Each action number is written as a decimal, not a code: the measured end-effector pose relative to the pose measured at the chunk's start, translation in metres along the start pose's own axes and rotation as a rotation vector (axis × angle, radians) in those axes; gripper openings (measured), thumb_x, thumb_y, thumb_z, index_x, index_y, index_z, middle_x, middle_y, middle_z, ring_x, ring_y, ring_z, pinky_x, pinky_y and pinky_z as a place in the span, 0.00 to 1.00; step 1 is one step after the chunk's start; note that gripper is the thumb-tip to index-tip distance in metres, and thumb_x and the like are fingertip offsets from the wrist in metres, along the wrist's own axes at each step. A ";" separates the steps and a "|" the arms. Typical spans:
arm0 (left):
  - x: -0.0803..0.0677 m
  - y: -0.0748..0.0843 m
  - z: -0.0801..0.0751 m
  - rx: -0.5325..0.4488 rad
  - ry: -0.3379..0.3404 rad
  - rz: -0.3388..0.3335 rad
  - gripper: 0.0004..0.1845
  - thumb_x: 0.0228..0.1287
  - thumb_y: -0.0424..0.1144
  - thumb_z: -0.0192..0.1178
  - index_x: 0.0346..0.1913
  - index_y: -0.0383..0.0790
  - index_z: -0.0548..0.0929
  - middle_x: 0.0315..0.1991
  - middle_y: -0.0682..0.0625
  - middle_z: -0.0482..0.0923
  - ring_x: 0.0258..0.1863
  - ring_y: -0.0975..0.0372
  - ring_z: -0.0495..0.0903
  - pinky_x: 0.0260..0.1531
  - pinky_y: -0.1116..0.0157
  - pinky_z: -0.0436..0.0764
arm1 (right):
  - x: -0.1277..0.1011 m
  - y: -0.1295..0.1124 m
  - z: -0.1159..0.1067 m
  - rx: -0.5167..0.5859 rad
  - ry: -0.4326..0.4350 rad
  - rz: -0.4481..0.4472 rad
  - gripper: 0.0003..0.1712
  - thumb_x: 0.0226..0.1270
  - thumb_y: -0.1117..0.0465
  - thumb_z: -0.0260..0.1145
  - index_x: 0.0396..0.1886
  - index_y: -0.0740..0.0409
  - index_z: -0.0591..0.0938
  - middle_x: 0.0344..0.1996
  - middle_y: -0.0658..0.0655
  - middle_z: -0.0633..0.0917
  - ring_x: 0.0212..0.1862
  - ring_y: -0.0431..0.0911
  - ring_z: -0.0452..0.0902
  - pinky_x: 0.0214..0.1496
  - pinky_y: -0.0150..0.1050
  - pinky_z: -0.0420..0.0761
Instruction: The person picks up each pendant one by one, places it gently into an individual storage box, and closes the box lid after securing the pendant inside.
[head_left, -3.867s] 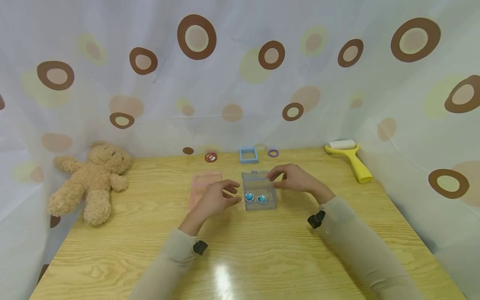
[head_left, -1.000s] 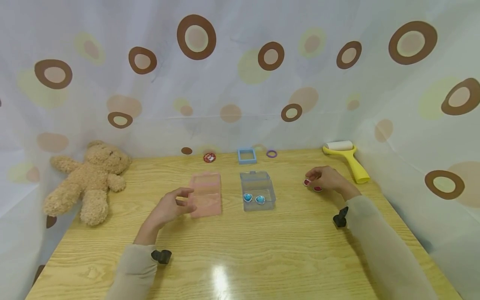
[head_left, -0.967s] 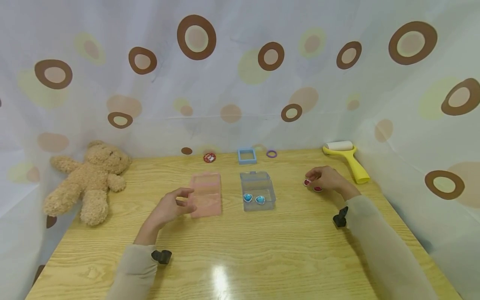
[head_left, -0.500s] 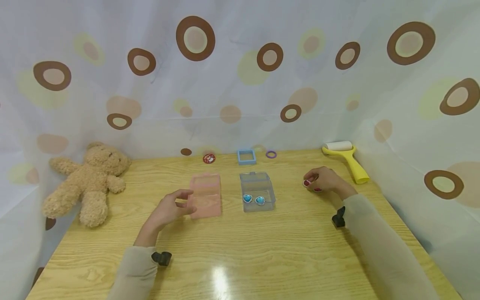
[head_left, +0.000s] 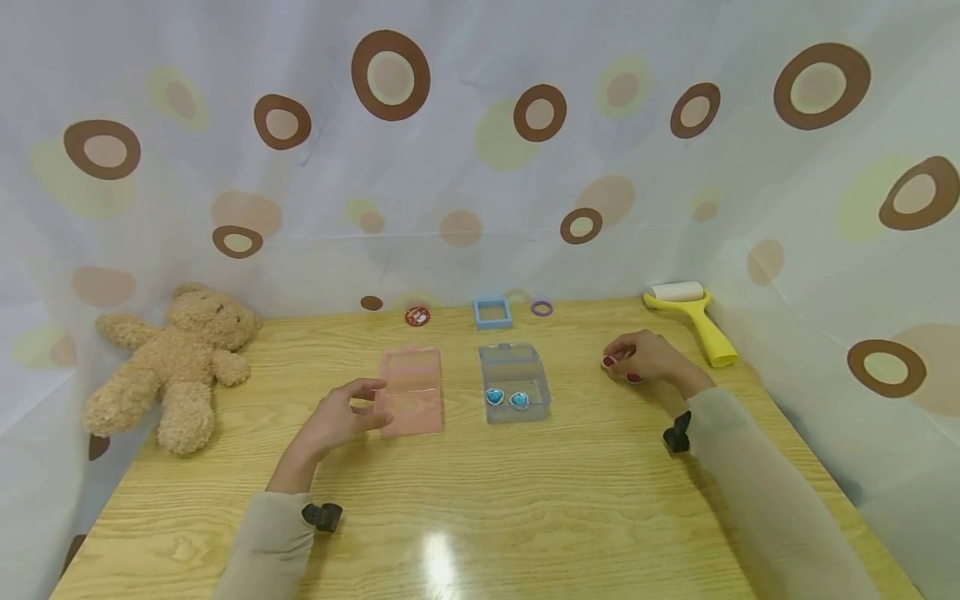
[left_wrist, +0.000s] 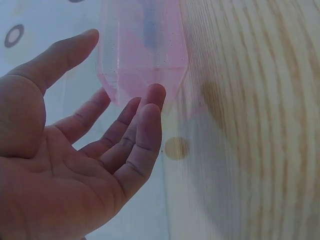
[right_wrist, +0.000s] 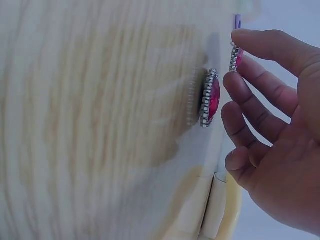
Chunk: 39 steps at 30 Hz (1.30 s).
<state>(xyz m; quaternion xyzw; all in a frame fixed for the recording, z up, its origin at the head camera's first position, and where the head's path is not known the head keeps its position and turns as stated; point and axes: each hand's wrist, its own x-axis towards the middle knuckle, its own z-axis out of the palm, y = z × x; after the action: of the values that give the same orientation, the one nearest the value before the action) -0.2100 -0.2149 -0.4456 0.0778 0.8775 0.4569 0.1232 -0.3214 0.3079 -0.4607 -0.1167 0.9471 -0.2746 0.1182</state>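
Observation:
My right hand [head_left: 651, 358] pinches a red gem with a silver beaded edge [right_wrist: 235, 57] between thumb and fingers, just above the table. A second red gem [right_wrist: 210, 98] lies on the table beside the fingers. Relaxed and spread, my left hand [head_left: 336, 421] is at the left side of a clear pink box [head_left: 411, 408] with its lid open; whether the fingertips touch it I cannot tell. Between the hands stands an open grey-blue clear box [head_left: 536, 415]. Two heart-like blue gems, the left one [head_left: 494, 397] and the right one [head_left: 519, 401], lie inside its front part.
Along the back of the wooden table [head_left: 480, 517] are a red round badge [head_left: 417, 316], a light-blue square frame [head_left: 476, 314] and a purple ring [head_left: 542, 314]. A teddy bear [head_left: 183, 354] sits at the left. A yellow-handled lint roller [head_left: 708, 332] lies at the back right.
Both hands were earlier by the grey-blue box. The left drew back to the pink box, and the right moved to the red gems. Lately the pinched gem has shifted slightly up and left.

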 end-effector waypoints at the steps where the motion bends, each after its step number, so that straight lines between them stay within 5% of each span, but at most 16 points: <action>1: 0.000 0.000 0.000 0.002 0.002 -0.001 0.35 0.66 0.44 0.67 0.72 0.37 0.68 0.65 0.31 0.69 0.61 0.36 0.76 0.51 0.50 0.83 | 0.000 -0.001 -0.001 0.006 0.001 -0.003 0.22 0.65 0.55 0.70 0.57 0.59 0.82 0.48 0.61 0.86 0.50 0.53 0.81 0.43 0.39 0.82; 16: 0.000 0.004 0.002 0.002 0.024 -0.041 0.34 0.65 0.42 0.68 0.71 0.38 0.69 0.66 0.33 0.69 0.61 0.37 0.76 0.51 0.52 0.83 | 0.001 -0.006 0.002 0.073 0.012 -0.048 0.22 0.65 0.52 0.71 0.57 0.55 0.83 0.45 0.57 0.85 0.43 0.47 0.81 0.37 0.37 0.81; 39: 0.001 0.004 0.001 0.040 0.027 -0.052 0.36 0.65 0.43 0.68 0.73 0.40 0.67 0.64 0.34 0.72 0.59 0.43 0.77 0.47 0.55 0.83 | 0.006 -0.032 0.013 0.097 0.041 -0.153 0.17 0.68 0.55 0.69 0.55 0.50 0.83 0.45 0.54 0.87 0.43 0.44 0.83 0.45 0.39 0.80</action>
<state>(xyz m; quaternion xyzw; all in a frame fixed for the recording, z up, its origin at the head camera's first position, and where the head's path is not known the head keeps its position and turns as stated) -0.2103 -0.2119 -0.4431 0.0514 0.8898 0.4369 0.1214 -0.3182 0.2732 -0.4544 -0.1771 0.9233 -0.3306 0.0828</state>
